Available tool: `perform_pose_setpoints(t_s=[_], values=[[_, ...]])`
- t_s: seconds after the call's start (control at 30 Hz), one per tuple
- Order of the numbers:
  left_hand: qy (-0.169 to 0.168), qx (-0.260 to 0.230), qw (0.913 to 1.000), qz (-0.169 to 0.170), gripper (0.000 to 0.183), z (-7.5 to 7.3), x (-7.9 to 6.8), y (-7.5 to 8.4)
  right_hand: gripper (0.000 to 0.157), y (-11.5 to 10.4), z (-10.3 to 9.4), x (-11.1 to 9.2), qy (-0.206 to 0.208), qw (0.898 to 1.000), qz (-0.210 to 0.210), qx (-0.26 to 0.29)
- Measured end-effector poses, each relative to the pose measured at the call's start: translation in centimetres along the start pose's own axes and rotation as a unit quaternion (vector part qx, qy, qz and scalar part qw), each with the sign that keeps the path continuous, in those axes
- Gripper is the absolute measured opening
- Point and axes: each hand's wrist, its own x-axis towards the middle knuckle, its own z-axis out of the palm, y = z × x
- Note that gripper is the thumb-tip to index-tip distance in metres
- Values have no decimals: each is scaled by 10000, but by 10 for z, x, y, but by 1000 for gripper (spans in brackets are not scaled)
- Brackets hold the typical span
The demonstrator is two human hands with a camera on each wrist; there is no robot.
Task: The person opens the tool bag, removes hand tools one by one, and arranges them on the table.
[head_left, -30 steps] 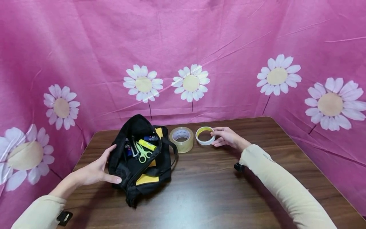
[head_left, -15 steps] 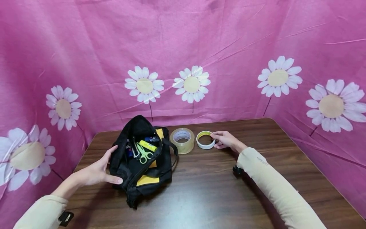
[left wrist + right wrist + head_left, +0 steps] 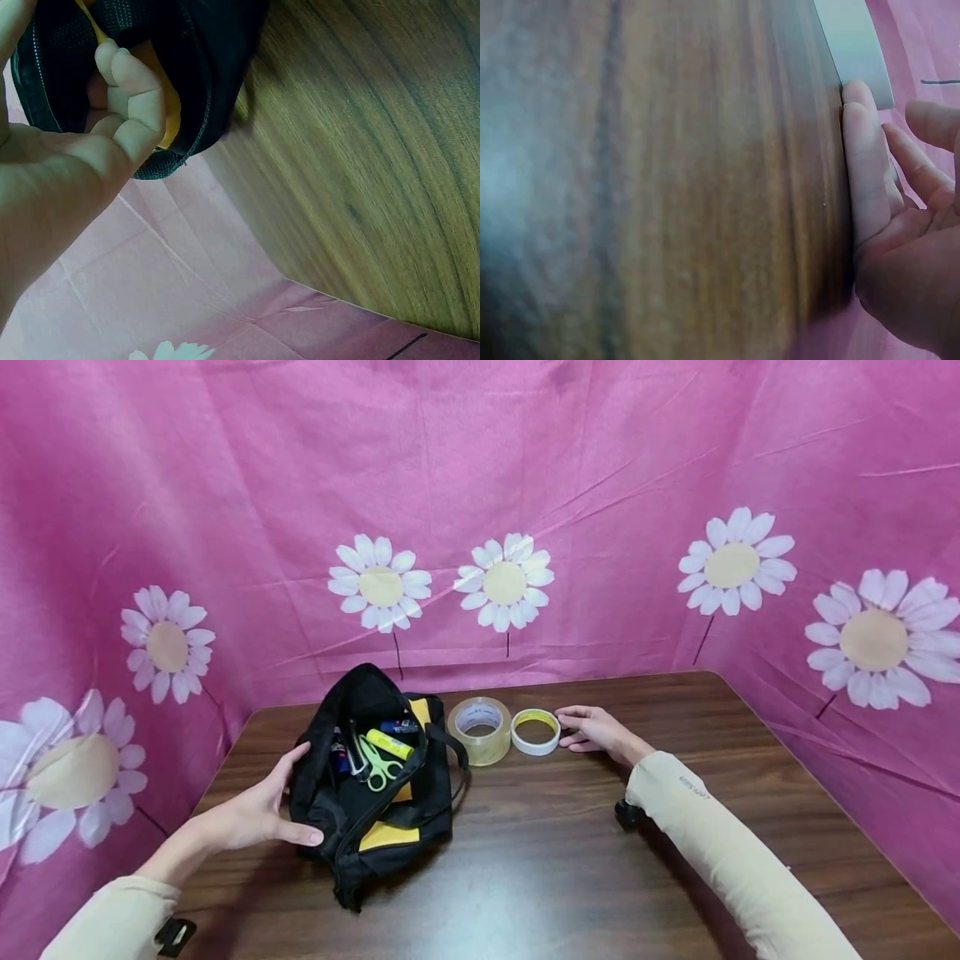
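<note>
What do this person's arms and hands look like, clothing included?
The left sleeve and right sleeve are cream; the right has small dark lettering, not clearly legible. A small black fitting shows beneath each cuff. The left hand and right hand wear no gloves.

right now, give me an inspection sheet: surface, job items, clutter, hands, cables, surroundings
Surface: brown wood-grain table, glare near the front.
Job's things: black and yellow bag, open, holding green scissors, a yellow tube and other items too shaded to name; clear packing tape roll and white tape roll side by side to its right.
Clutter: nothing seen.
Hands: left hand holds the bag's left side; right hand at the white tape roll's right edge, contact unclear.
Cables: nothing seen.
Surroundings: pink daisy-print cloth behind and along both sides.
</note>
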Motion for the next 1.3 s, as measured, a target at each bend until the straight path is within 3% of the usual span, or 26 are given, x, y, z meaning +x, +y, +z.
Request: perform_pose_setpoints(t_s=[0.3,0.43,0.53,0.67,0.77,0.97,1.13,1.3], values=[[-47,-15,9999,-94,128,-1,3,-2,48,1,1,-2,81,9999,12,139],[-68,-36,9999,-75,128,-1,2,-1,51,-4,-2,-4,-139,9997,107,139],[-62,12,10000,-73,128,-2,1,0,52,-14,-3,-5,-242,9993,268,28],[-17,92,10000,-28,127,-2,2,2,52,-38,5,-3,-86,9992,280,-285],[-32,83,10000,-27,127,-2,2,2,50,-62,19,-4,-186,9989,31,-426],[-86,-42,9999,-55,128,-1,2,0,45,-118,62,-6,-971,9926,-617,-385],[-90,-87,9999,-69,128,-2,2,0,44,-160,103,-9,-1574,9825,-968,-248],[-61,-64,9999,-77,128,-2,2,0,43,-185,148,-10,-1970,9701,-1388,-284]])
